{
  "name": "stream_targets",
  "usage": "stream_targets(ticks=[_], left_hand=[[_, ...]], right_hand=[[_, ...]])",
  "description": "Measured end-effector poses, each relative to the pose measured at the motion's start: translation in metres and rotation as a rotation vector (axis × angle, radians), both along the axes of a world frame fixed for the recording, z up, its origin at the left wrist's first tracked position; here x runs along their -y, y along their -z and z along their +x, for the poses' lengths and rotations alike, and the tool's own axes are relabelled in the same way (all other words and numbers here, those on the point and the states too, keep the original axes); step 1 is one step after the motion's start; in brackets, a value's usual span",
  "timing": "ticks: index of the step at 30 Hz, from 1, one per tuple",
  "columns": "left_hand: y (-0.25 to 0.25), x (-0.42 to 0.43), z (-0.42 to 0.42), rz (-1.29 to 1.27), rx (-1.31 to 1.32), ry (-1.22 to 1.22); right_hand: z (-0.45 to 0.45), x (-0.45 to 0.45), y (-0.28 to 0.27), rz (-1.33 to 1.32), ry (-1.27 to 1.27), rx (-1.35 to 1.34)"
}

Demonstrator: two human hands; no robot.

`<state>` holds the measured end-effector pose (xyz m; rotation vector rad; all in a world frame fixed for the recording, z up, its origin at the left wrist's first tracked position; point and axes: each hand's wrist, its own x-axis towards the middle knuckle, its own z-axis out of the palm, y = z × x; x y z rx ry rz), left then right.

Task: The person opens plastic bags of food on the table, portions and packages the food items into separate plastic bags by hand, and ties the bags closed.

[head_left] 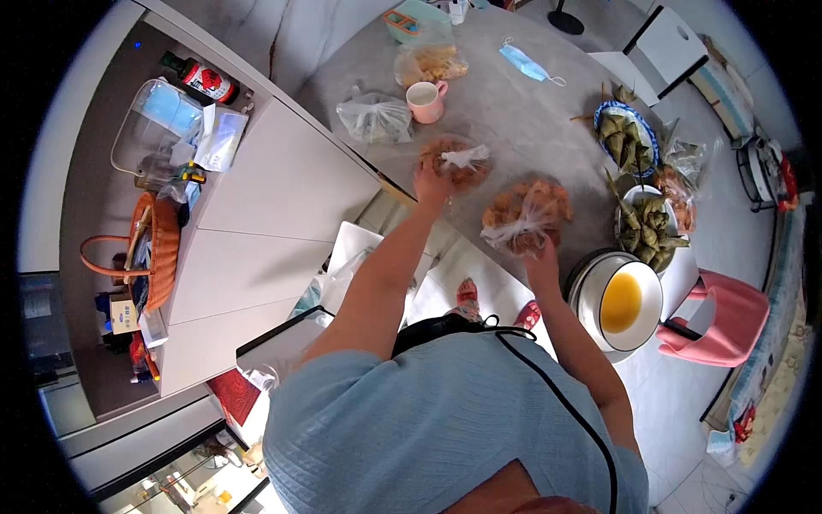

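Observation:
Two clear plastic bags of brown food lie on the grey table. My left hand (pixel 431 182) is closed on the side of the farther bag (pixel 463 159), whose bunched white top faces up. My right hand (pixel 541 260) grips the near edge of the second bag (pixel 524 214), filled with orange-brown pieces. Parts of the fingers on both hands are hidden by the bags. Just beyond the left hand stand a pink mug (pixel 426 102) and a crumpled clear plastic bag (pixel 375 117).
Leaf-wrapped dumplings fill a blue-rimmed basket (pixel 654 141) and a white bowl (pixel 622 224) at right. Nearer me, an enamel basin (pixel 646 326) holds yellow liquid, beside a pink chair (pixel 738 317). A blue mask (pixel 524 62) lies farther back. The cabinet (pixel 257 188) borders the table's left.

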<state>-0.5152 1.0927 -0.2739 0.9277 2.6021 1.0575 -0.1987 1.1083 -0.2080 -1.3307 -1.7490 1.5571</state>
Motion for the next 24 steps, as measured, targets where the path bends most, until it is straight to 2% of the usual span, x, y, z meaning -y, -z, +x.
stream_targets(ticks=[4,6,8,10,12,13,14,16,17,19,20,22,24], left_hand=[[0.000,-0.005,-0.024,-0.029,0.165,-0.007],[0.008,-0.003,-0.039,0.350,0.712,0.063],[0.010,-0.002,-0.052,0.354,0.722,0.126],[0.000,-0.001,-0.050,0.359,0.731,0.184],[-0.011,-0.002,-0.045,0.404,0.564,0.105],[0.016,-0.005,-0.052,0.405,0.561,0.101],[0.067,-0.009,-0.065,0.594,0.638,0.183],[0.073,-0.011,-0.062,0.785,0.700,0.262],[0.034,-0.006,-0.038,0.594,0.389,0.229],[-0.032,0.000,-0.010,0.394,0.075,0.178],[-0.055,0.002,-0.003,0.281,-0.069,0.250],[-0.055,0.001,-0.003,0.163,-0.206,0.320],[-0.033,-0.008,-0.012,0.144,-0.167,0.440]], right_hand=[[0.004,0.001,-0.009,-0.044,-0.012,0.024],[0.005,-0.002,-0.007,-0.047,-0.018,0.012],[0.006,-0.009,-0.001,0.065,-0.078,0.056],[0.005,-0.012,-0.015,0.067,-0.096,0.102],[0.000,-0.016,-0.016,0.072,-0.123,0.145],[-0.001,-0.020,-0.007,0.092,-0.142,0.160],[-0.001,-0.024,-0.001,0.114,-0.160,0.174],[-0.004,-0.028,-0.001,0.149,-0.198,0.172],[-0.007,-0.028,-0.001,0.180,-0.235,0.174],[-0.016,-0.025,-0.025,0.203,-0.264,0.246],[-0.020,-0.023,-0.035,0.226,-0.279,0.327],[-0.021,-0.021,-0.040,0.221,-0.290,0.331],[-0.019,-0.022,-0.032,0.216,-0.290,0.340]])
